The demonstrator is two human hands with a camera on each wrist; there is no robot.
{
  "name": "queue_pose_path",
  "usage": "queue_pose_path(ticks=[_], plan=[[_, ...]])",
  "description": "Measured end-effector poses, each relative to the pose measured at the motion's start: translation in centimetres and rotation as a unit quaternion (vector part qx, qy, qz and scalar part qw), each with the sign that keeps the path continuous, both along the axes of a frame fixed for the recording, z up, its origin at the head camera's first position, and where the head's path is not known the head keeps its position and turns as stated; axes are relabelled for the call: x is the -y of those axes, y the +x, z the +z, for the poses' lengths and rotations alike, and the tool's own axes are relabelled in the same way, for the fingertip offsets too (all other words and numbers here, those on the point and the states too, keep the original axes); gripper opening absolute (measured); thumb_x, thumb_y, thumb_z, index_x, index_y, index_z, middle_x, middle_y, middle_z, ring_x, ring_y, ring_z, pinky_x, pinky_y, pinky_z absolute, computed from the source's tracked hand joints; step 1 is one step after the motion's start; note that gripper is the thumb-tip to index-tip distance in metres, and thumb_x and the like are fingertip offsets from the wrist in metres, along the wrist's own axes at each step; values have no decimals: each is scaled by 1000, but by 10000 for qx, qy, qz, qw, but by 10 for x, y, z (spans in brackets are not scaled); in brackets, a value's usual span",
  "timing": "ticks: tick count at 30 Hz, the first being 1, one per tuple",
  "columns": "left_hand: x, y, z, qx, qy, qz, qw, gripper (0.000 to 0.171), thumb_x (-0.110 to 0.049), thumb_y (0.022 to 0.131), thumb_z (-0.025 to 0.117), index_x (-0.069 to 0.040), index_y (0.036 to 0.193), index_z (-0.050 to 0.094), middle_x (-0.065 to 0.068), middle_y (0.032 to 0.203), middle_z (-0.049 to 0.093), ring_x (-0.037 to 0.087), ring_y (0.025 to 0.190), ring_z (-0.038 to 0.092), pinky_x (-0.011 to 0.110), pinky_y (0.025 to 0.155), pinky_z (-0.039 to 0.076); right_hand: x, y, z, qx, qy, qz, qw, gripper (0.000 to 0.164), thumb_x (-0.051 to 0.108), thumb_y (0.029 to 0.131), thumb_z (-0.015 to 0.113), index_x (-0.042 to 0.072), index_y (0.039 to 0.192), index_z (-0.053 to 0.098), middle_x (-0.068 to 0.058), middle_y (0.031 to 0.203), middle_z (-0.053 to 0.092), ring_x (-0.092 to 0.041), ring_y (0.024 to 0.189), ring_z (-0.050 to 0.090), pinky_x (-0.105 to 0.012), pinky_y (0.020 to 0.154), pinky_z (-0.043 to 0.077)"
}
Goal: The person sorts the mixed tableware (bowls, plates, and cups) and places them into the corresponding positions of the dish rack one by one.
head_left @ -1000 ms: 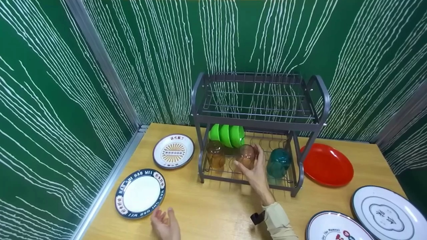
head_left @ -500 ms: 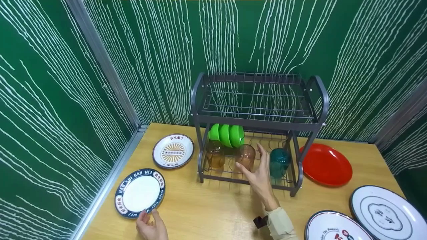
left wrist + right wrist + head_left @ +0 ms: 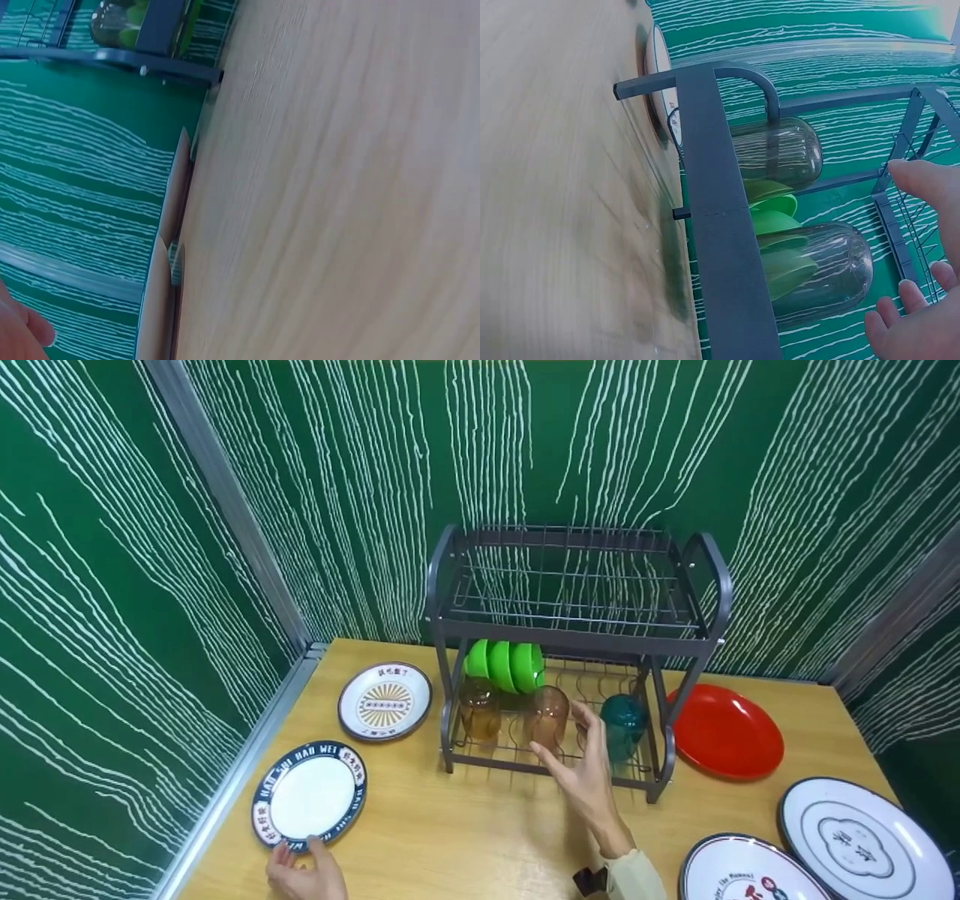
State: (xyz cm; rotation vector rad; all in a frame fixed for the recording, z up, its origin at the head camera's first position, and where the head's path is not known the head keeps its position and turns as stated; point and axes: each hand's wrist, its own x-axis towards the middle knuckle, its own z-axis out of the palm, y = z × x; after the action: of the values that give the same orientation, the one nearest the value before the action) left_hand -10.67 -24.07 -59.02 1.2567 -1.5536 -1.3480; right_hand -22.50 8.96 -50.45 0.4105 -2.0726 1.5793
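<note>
My left hand (image 3: 306, 871) is at the near rim of a white plate (image 3: 311, 796) with a dark blue lettered border. In the left wrist view its fingertips (image 3: 41, 330) show at the lower left, apart from the plate edges. My right hand (image 3: 589, 780) stands with spread fingers beside a pinkish-brown glass (image 3: 547, 718) on the rack's lower shelf. The right wrist view shows a gap between these fingers (image 3: 913, 296) and that glass (image 3: 829, 270). An amber glass (image 3: 480, 716) and a teal glass (image 3: 622, 727) stand on either side, bottoms up.
The dark two-tier dish rack (image 3: 574, 637) holds several green bowls (image 3: 504, 664) behind the glasses. A small sunburst plate (image 3: 385, 701) lies left of it. To the right lie a red plate (image 3: 726, 731) and two white plates, one oval (image 3: 862, 840), one with red print (image 3: 739, 870).
My right hand has let go of the pinkish-brown glass and drawn back slightly toward me. My left hand has moved left to the near rim of the blue-bordered plate.
</note>
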Motion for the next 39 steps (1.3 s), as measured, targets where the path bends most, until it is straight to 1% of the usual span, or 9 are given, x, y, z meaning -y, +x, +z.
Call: queue_pose_path(ticks=[2, 8, 14, 17, 24, 28, 34, 36, 39], plan=[[5, 1, -1, -15, -42, 24, 10000, 53, -9, 89, 57, 2, 136, 36, 25, 133, 38, 38, 122, 38, 49, 102, 33, 0, 4, 2, 25, 5, -2, 10000, 79, 5, 73, 81, -5, 137, 35, -20, 135, 40, -33, 123, 41, -47, 103, 34], [22, 2, -2, 392, 182, -102, 9990, 64, -16, 89, 59, -2, 143, 26, 23, 143, 29, 37, 132, 30, 44, 111, 24, -2, 10, 2, 43, -95, 2, 9999, 77, 5, 74, 80, -4, 136, 36, -16, 135, 40, -28, 124, 40, -51, 102, 33], [34, -3, -5, 786, 507, -161, 9955, 71, -19, 90, 59, -6, 147, 18, 21, 148, 22, 36, 136, 25, 44, 113, 20, -3, 13, -1, 85, -150, -18, 9998, 78, 6, 73, 81, -5, 135, 37, -18, 134, 42, -29, 122, 42, -46, 102, 35], [40, -5, -6, 957, 711, -174, 9927, 74, -21, 91, 56, -10, 149, 12, 19, 150, 19, 35, 137, 23, 44, 113, 20, -4, 14, -2, 59, -190, 21, 9998, 77, 5, 73, 81, -6, 135, 36, -21, 133, 42, -27, 121, 42, -47, 101, 35], [48, -13, -7, 624, 940, -208, 9934, 77, -18, 94, 52, -13, 152, 2, 20, 151, 20, 35, 137, 25, 42, 113, 19, -7, 17, -6, 74, -353, 146, 9992, 78, 2, 73, 81, -7, 135, 36, -21, 133, 40, -27, 121, 42, -53, 99, 36], [53, -16, -6, 767, 1157, -210, 9901, 75, -20, 96, 47, -14, 152, -2, 21, 151, 23, 35, 137, 25, 42, 114, 18, -7, 19, -8, 124, -351, 114, 9992, 79, 3, 72, 81, -6, 136, 36, -21, 133, 41, -28, 121, 42, -52, 98, 38], [63, -18, -11, 1210, 1312, -320, 9834, 67, -25, 100, 40, -7, 152, 1, 20, 153, 21, 33, 141, 16, 39, 115, 11, -7, 23, -10, 292, -326, 89, 9990, 79, 5, 72, 82, -5, 136, 36, -19, 133, 41, -30, 121, 42, -53, 97, 38], [68, -19, -12, 1355, 1371, -367, 9806, 63, -25, 101, 38, -7, 152, 6, 19, 154, 19, 32, 142, 16, 40, 115, 13, -6, 25, -10, 346, -328, 92, 9988, 78, 6, 73, 82, -4, 135, 36, -18, 133, 41, -30, 122, 42, -53, 98, 38], [72, -21, -12, 1354, 1404, -397, 9800, 53, -19, 101, 36, -5, 150, 20, 18, 152, 25, 32, 139, 25, 41, 112, 21, -5, 27, -9, 456, -326, 70, 9984, 77, 6, 74, 81, -2, 136, 36, -17, 133, 41, -32, 122, 41, -53, 99, 38]])
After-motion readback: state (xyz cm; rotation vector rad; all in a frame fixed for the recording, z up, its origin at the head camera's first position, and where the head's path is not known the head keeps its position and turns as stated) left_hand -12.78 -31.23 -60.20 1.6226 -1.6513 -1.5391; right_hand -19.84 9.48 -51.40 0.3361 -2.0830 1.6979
